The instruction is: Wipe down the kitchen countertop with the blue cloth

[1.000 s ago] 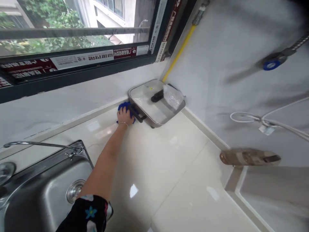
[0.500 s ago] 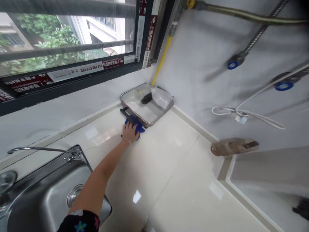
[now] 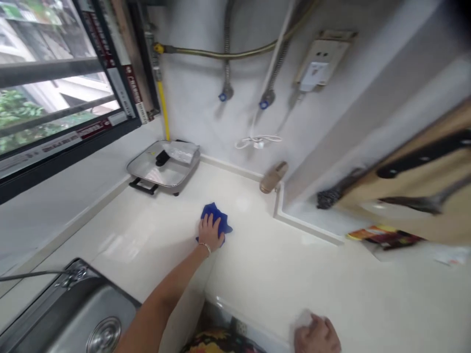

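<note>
My left hand (image 3: 210, 233) lies on a crumpled blue cloth (image 3: 223, 224), its fingers bent over it and pressing it against the white countertop (image 3: 253, 274). A thin bracelet circles that wrist. At the counter's front edge, low on the right, my right hand (image 3: 319, 337) shows with curled fingers. A blurred pale patch appears beside its thumb side, and I cannot make out what it is. Behind the cloth, in the corner, stands a square electric pan (image 3: 176, 182) with a glass lid, a black knob and a clear plastic bag on top.
A steel sink (image 3: 73, 314) with a tap (image 3: 71, 274) is at the lower left. A brown bottle-shaped object (image 3: 273, 177) sits by the wall corner. Hoses and a white looped cord (image 3: 258, 142) hang behind. On the right are a black-handled knife (image 3: 423, 157) and a colourful packet (image 3: 384, 236).
The view has turned to the right. My left hand has slid the blue cloth away from the pan, across the counter to the right and nearer. My right hand has come into view.
</note>
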A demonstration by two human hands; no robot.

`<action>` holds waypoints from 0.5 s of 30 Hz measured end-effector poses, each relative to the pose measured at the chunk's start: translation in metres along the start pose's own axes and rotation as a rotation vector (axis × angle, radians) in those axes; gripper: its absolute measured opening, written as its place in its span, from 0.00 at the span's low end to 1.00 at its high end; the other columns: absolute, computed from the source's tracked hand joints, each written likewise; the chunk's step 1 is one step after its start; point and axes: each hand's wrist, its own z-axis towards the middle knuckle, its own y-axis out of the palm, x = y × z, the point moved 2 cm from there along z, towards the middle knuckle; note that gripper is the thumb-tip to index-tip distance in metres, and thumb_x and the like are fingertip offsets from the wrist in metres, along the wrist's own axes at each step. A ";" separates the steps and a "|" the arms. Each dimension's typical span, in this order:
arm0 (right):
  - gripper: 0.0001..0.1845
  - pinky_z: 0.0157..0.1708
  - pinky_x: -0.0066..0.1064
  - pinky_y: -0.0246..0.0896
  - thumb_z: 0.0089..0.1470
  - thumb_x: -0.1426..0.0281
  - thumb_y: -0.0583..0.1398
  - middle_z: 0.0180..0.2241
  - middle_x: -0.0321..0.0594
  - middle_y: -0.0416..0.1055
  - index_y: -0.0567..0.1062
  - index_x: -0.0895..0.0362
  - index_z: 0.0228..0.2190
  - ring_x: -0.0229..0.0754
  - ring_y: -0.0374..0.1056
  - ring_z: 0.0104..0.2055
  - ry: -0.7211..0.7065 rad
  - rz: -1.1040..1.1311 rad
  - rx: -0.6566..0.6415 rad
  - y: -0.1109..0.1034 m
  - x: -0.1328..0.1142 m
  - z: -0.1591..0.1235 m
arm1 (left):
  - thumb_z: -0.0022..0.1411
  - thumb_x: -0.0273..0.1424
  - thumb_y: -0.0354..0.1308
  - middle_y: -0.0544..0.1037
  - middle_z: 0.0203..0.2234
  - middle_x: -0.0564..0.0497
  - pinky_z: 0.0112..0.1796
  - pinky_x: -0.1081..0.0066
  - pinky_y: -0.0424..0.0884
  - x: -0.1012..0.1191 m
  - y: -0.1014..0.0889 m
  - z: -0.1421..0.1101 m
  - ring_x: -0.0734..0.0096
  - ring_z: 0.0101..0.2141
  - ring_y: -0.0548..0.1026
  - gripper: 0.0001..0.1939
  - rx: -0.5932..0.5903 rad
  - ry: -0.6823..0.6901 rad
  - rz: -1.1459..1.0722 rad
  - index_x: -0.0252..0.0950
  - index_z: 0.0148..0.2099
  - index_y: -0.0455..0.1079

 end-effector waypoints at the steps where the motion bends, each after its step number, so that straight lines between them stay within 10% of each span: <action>1: 0.21 0.52 0.62 0.62 0.43 0.69 0.58 0.53 0.56 0.66 0.74 0.50 0.43 0.68 0.62 0.58 -0.032 -0.013 0.076 0.005 -0.001 0.000 | 0.58 0.38 0.57 0.58 0.68 0.36 0.64 0.37 0.50 0.020 0.007 -0.005 0.35 0.68 0.50 0.34 -0.023 0.022 -0.017 0.36 0.66 0.63; 10: 0.20 0.57 0.53 0.57 0.50 0.68 0.52 0.56 0.55 0.64 0.74 0.58 0.43 0.62 0.61 0.59 -0.054 0.099 0.159 0.023 0.003 0.006 | 0.46 0.37 0.66 0.53 0.71 0.38 0.66 0.35 0.42 0.199 0.074 -0.066 0.36 0.70 0.42 0.49 -0.461 0.367 -0.330 0.41 0.70 0.57; 15: 0.25 0.51 0.46 0.64 0.53 0.64 0.52 0.50 0.54 0.68 0.68 0.61 0.51 0.54 0.67 0.51 0.147 0.468 0.217 0.005 0.035 0.027 | 0.59 0.35 0.56 0.61 0.68 0.41 0.66 0.47 0.56 0.215 0.086 -0.073 0.55 0.67 0.58 0.38 -0.518 0.489 -0.735 0.39 0.70 0.54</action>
